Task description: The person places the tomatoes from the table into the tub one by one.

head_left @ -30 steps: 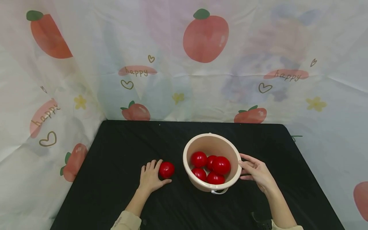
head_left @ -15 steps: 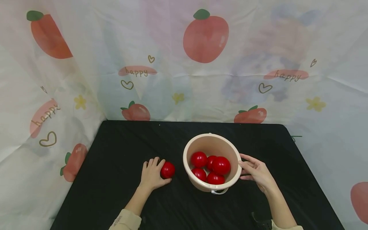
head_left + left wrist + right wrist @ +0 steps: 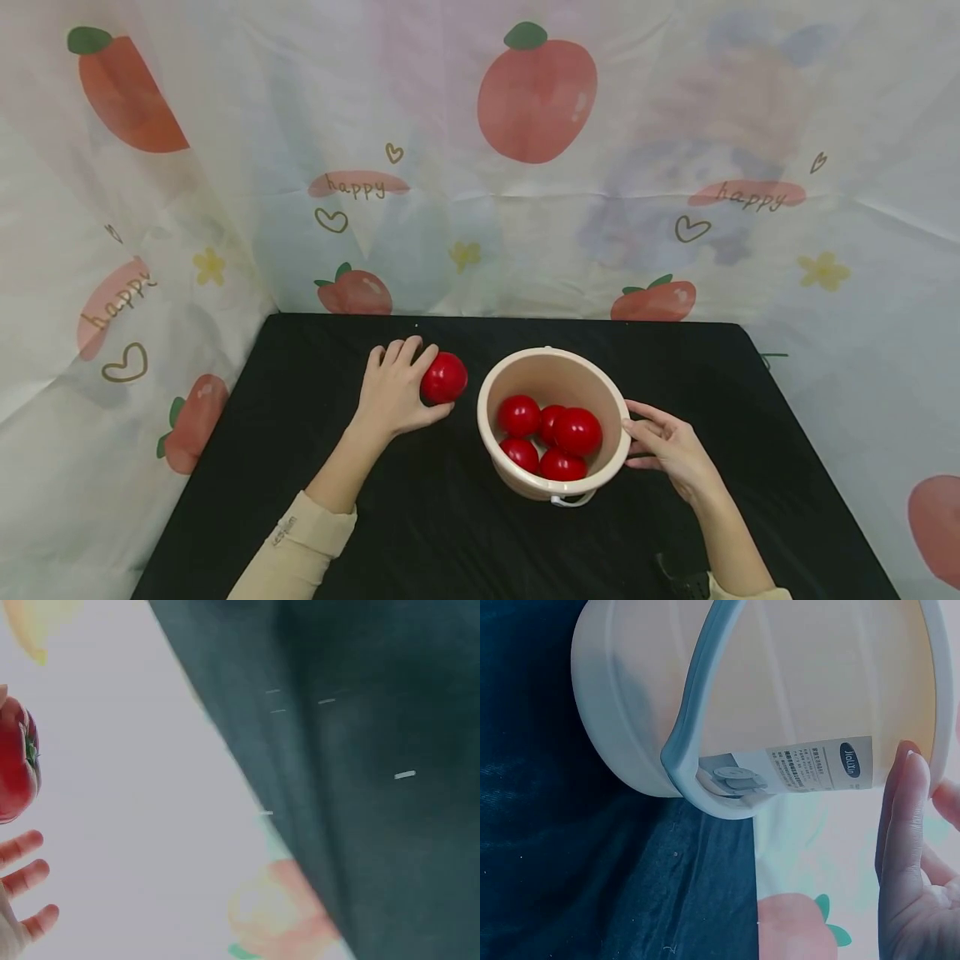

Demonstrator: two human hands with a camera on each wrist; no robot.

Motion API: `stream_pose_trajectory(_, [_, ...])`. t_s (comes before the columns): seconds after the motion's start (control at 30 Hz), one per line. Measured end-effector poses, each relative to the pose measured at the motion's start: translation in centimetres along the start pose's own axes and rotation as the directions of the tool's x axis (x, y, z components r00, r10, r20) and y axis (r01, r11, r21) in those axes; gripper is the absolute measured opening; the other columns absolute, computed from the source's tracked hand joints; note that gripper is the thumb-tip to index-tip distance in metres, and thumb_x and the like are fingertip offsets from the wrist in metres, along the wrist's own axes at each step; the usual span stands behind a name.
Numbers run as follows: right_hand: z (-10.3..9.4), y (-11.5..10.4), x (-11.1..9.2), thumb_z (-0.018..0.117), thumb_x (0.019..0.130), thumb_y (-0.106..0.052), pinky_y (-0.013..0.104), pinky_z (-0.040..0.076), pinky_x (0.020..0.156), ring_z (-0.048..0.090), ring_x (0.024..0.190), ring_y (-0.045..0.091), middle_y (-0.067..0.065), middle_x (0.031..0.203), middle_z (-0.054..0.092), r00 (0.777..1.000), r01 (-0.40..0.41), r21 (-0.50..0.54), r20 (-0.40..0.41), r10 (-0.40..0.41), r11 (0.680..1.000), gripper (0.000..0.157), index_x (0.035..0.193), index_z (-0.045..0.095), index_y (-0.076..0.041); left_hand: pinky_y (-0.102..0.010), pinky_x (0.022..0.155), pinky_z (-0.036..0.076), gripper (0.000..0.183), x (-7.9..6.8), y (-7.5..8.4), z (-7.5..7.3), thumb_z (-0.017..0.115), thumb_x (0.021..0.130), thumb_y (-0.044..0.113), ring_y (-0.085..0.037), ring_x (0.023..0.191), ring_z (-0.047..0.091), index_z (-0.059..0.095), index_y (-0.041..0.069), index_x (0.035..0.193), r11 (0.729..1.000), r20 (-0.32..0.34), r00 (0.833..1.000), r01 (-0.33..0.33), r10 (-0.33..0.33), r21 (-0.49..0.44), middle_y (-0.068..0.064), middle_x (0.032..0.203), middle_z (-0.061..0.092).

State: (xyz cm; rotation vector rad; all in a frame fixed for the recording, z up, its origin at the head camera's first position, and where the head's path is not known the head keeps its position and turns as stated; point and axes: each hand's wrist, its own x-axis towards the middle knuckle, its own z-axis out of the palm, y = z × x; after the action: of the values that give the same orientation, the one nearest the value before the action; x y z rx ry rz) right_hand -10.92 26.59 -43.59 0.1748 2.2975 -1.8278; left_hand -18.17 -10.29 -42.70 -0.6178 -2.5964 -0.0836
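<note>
My left hand (image 3: 393,396) grips a red tomato (image 3: 445,377) between thumb and fingers, to the left of a cream bucket (image 3: 551,377) and above the black tabletop. In the left wrist view the tomato (image 3: 16,761) shows its green stem end at the left edge. Several red tomatoes (image 3: 577,432) lie inside the bucket. My right hand (image 3: 671,454) holds the bucket's right rim, thumb at the edge and fingers along the outer wall. The right wrist view shows the bucket (image 3: 810,667) side-on with a paper label (image 3: 817,765) and those fingers against its wall.
A black-covered table (image 3: 465,550) bears the bucket. The bucket's pale handle (image 3: 576,502) hangs down at its front. Behind and to the left hangs a light cloth (image 3: 450,233) printed with fruit and "happy". A dark strap-like object (image 3: 682,579) lies by the right sleeve.
My left hand has taken hold of the tomato and lifted it up and away, slightly to the right. The right hand and the bucket have stayed in place.
</note>
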Motion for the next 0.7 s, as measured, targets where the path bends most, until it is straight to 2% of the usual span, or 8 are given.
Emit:
stream_pose_trajectory(0.17, [0.0, 0.0, 0.0, 0.059, 0.090, -0.023, 0.032, 0.054, 0.063, 0.066, 0.069, 0.014, 0.000, 0.090, 0.068, 1.000, -0.001, -0.007, -0.006, 0.001, 1.000, 0.058, 0.134, 0.035, 0.006, -0.044, 0.085, 0.037, 0.068, 2.3, 1.7, -1.3, 0.064, 0.062, 0.059, -0.024, 0.103, 0.046, 0.055, 0.019, 0.116, 0.992, -0.054, 0.991, -0.126, 0.125, -0.007, -0.007, 0.118, 0.051])
stream_pose_trajectory(0.3, [0.0, 0.1, 0.1, 0.058, 0.090, -0.023, 0.032, 0.054, 0.063, 0.066, 0.070, 0.014, 0.000, 0.089, 0.068, 1.000, 0.001, 0.000, 0.000, -0.001, 1.000, 0.058, 0.135, 0.035, 0.006, -0.043, 0.088, 0.037, 0.069, 3.4, 3.8, -1.2, 0.062, 0.063, 0.060, -0.023, 0.105, 0.046, 0.055, 0.020, 0.118, 0.974, -0.032, 0.974, -0.224, 0.224, -0.013, -0.006, 0.119, 0.051])
stream_pose_trajectory(0.47, [0.0, 0.1, 0.1, 0.058, 0.090, -0.023, 0.032, 0.054, 0.063, 0.066, 0.070, 0.014, -0.002, 0.089, 0.067, 1.000, -0.001, 0.008, 0.005, 0.001, 1.000, 0.059, 0.135, 0.035, 0.006, -0.041, 0.089, 0.036, 0.069, 4.2, 6.4, -0.6, 0.058, 0.065, 0.064, -0.019, 0.105, 0.044, 0.052, 0.024, 0.121, 0.944, 0.064, 0.942, -0.331, 0.330, -0.002, -0.002, 0.120, 0.050])
stream_pose_trajectory(0.7, [-0.1, 0.1, 0.0, 0.058, 0.090, -0.022, 0.032, 0.054, 0.063, 0.066, 0.069, 0.013, -0.003, 0.088, 0.068, 1.000, -0.001, 0.012, 0.009, 0.001, 1.000, 0.058, 0.135, 0.034, 0.007, -0.041, 0.094, 0.034, 0.074, 4.7, 9.1, 0.9, 0.056, 0.066, 0.068, -0.017, 0.113, 0.040, 0.045, 0.029, 0.127, 0.893, 0.269, 0.867, -0.447, 0.418, 0.052, 0.002, 0.124, 0.045])
